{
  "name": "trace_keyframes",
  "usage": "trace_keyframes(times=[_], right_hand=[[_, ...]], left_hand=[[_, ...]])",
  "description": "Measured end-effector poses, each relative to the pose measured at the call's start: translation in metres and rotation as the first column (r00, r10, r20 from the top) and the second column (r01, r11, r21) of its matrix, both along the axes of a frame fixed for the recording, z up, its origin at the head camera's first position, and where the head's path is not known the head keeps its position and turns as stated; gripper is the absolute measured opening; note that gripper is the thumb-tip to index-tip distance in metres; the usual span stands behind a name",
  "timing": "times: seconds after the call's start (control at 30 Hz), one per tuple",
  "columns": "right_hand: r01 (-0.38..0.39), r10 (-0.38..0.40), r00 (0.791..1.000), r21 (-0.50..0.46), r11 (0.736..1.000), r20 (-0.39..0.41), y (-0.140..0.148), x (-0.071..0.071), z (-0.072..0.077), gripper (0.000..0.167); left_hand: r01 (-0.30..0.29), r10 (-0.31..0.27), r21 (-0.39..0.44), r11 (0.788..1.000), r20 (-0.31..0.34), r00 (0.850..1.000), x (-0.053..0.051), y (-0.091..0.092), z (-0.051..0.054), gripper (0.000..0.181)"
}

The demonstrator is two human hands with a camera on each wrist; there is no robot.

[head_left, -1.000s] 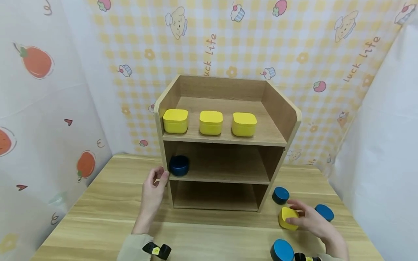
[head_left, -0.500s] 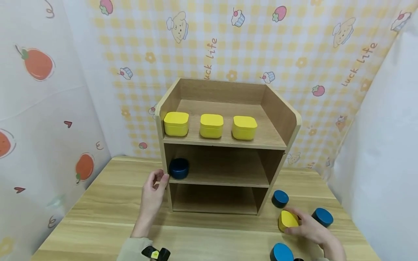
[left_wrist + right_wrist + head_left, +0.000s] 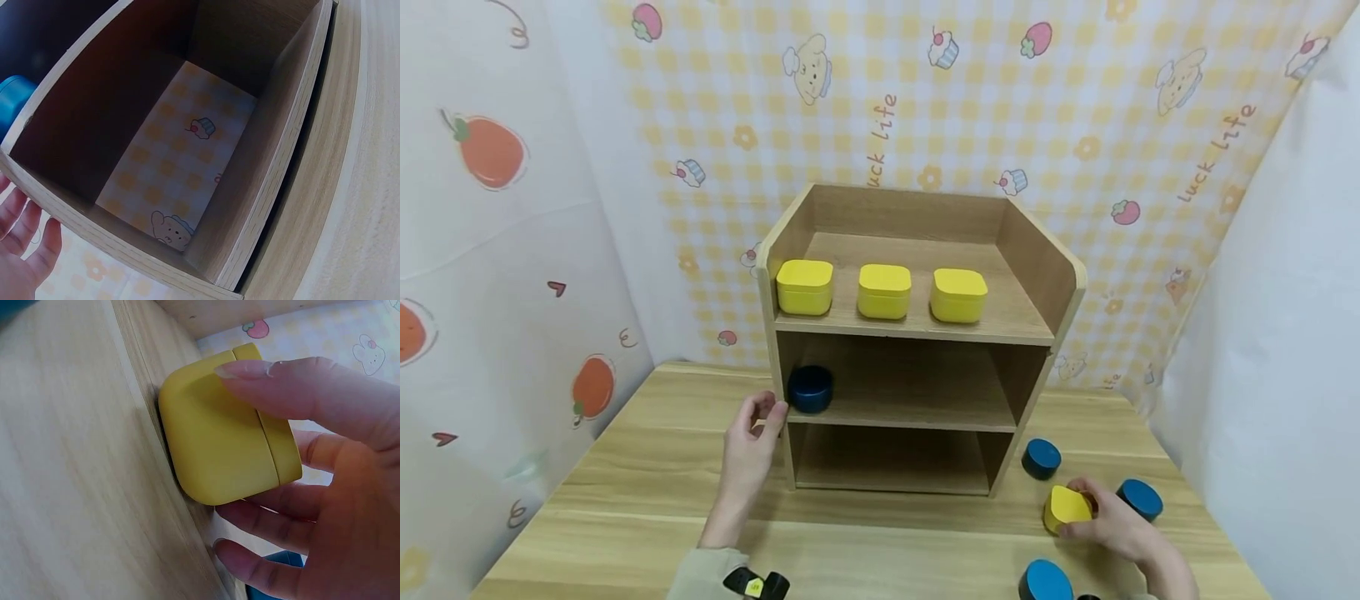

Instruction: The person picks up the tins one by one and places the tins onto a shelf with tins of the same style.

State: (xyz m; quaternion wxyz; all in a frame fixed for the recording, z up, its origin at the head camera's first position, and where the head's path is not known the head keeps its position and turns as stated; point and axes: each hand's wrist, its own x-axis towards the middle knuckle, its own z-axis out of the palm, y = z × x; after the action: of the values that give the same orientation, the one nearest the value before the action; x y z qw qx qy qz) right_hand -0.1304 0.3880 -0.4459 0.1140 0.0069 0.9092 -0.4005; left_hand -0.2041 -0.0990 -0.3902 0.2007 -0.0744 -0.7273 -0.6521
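Observation:
My right hand [image 3: 1112,523] grips a yellow rounded-square lidded box [image 3: 1066,510] at the table's right side. In the right wrist view, the thumb presses across the box [image 3: 215,434] and the fingers come round its other side. The box sits on or just over the table; I cannot tell which. My left hand [image 3: 750,446] touches the outer left side of a wooden shelf unit [image 3: 887,329], its fingers loosely bent. Beside it, a dark blue round tin [image 3: 810,389] stands on the middle shelf's left end. The top shelf bears a left [image 3: 805,287], middle [image 3: 883,292] and right yellow box [image 3: 958,296].
Round blue tins surround the right hand: one behind [image 3: 1041,459], another to the right [image 3: 1140,499], a third nearer the front [image 3: 1046,580]. The unit's bottom compartment [image 3: 169,150] shows patterned cloth through its back. Cloth walls [image 3: 1240,333] border the wooden table [image 3: 647,483].
The right hand has closed its fingers and thumb round the yellow box, which has shifted slightly. The left hand stays at the shelf's side. The head view has tilted a little.

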Motion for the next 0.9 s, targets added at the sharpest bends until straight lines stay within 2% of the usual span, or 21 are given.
trace_keyframes(times=[0.13,0.43,0.5,0.73,0.83,0.9], right_hand=[[0.037,-0.037,0.999,0.028,0.999,0.012,0.001,0.002,-0.001,0.057],[0.073,-0.07,0.997,0.076,0.994,-0.037,0.0,0.004,0.005,0.059],[0.077,-0.074,0.996,0.07,0.995,-0.046,-0.001,0.006,0.008,0.061],[0.053,-0.058,0.995,-0.055,0.997,-0.079,-0.006,0.013,0.026,0.065],[0.059,-0.064,0.992,-0.054,0.997,-0.107,-0.01,0.017,0.036,0.066],[0.068,-0.073,0.989,-0.041,0.997,-0.126,-0.012,0.02,0.043,0.067]], left_hand=[[0.009,-0.009,0.002,1.0,0.009,1.0,0.0,0.0,-0.001,0.023],[0.003,-0.003,-0.002,1.0,0.015,1.0,0.0,0.0,-0.001,0.023],[0.004,-0.004,0.0,1.0,0.01,1.0,0.0,0.0,0.0,0.023],[0.004,-0.004,-0.001,1.0,0.009,1.0,0.001,0.001,0.002,0.023],[0.003,-0.003,0.003,1.0,0.023,1.0,-0.004,-0.001,-0.004,0.023],[0.004,-0.004,0.005,1.0,0.027,1.0,-0.009,-0.003,-0.012,0.024]])
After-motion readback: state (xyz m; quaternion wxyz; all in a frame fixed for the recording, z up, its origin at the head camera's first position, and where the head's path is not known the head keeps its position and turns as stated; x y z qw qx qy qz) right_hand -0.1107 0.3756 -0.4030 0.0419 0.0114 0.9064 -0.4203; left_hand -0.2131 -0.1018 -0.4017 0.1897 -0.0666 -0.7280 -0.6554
